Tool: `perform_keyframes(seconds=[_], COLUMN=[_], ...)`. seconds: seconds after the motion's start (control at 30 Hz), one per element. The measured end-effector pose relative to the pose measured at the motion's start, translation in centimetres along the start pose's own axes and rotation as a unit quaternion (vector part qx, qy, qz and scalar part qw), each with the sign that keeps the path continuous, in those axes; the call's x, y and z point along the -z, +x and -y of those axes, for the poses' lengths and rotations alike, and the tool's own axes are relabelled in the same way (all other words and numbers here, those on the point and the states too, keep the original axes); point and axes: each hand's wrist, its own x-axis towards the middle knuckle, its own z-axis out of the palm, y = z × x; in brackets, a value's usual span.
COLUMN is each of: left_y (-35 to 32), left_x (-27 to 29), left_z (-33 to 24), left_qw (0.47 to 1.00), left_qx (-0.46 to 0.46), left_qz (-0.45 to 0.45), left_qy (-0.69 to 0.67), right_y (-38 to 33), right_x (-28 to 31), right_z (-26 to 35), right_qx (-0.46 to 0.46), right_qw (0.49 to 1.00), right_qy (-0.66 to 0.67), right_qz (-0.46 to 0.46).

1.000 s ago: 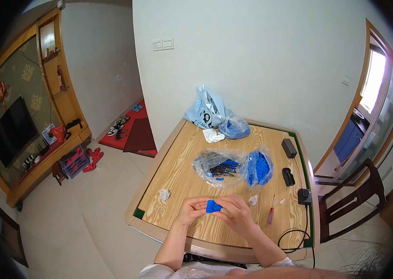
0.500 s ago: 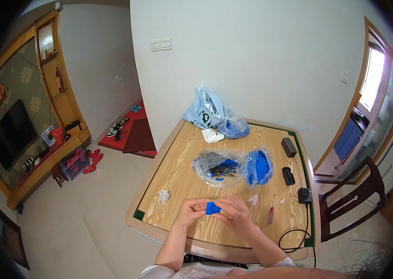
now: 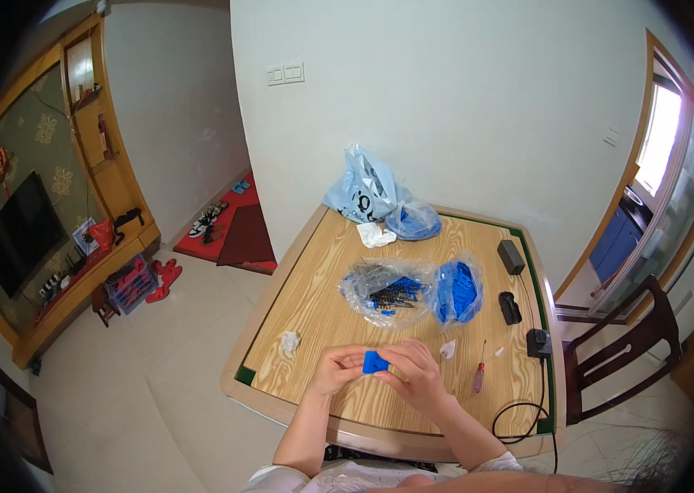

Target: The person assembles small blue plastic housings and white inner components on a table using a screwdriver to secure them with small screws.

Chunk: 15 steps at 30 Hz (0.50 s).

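Between my two hands, above the near part of the wooden table (image 3: 306, 271), is a small blue plastic block (image 3: 375, 362). My left hand (image 3: 337, 369) grips it from the left side with closed fingers. On the other side, my right hand (image 3: 414, 371) pinches its right edge, fingers over the top. Just beyond them lie an open clear bag (image 3: 355, 287) of black and blue small parts and a second clear bag (image 3: 459, 292) full of blue pieces. To the right of my right hand rests a screwdriver (image 3: 478, 378) with a reddish clear handle.
A crumpled white tissue (image 3: 289, 342) lies on the left. Along the right edge are a black box (image 3: 510, 257), a black holder (image 3: 510, 309) and a black adapter (image 3: 538, 343) with a looped cable (image 3: 519, 406). Plastic bags (image 3: 363, 189) stand at the back; a chair (image 3: 622, 353) is at right.
The blue block has tilted slightly between my fingers. Both hands stay in nearly the same place, and the things on the table lie as before.
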Motion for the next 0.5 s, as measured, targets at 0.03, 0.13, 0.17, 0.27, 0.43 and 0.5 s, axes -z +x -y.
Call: perform_keyframes(seconds=[0.03,0.13,0.17,0.27,0.43,0.5], left_y=[0.0,0.0,0.1,0.2,0.6,0.7], left_x=[0.1,0.6,0.8,1.0,1.1,1.5], left_z=[0.1,0.9,1.0,1.6,2.7,3.1], left_qw=[1.0,1.0,1.0,0.999,0.997,0.996], left_qx=[0.001,0.008,0.006,0.01,0.032,0.022], left_qz=[-0.001,-0.006,-0.008,-0.025,-0.058,-0.063], left_qy=[-0.001,-0.005,-0.009,-0.017,-0.047,-0.055], right_y=[0.0,-0.1,-0.1,-0.2,-0.5,-0.4], right_x=[-0.1,-0.3,-0.4,-0.8,-1.6,-1.8], right_z=[-0.1,-0.3,-0.3,-0.7,-2.1,-2.2], right_qx=[0.001,-0.019,-0.023,-0.054,-0.129,-0.13], right_qw=[1.0,1.0,1.0,0.998,0.99,0.99], right_qy=[-0.001,-0.001,0.001,-0.027,-0.023,-0.027], right_qz=[-0.002,0.005,0.007,0.02,0.051,0.05])
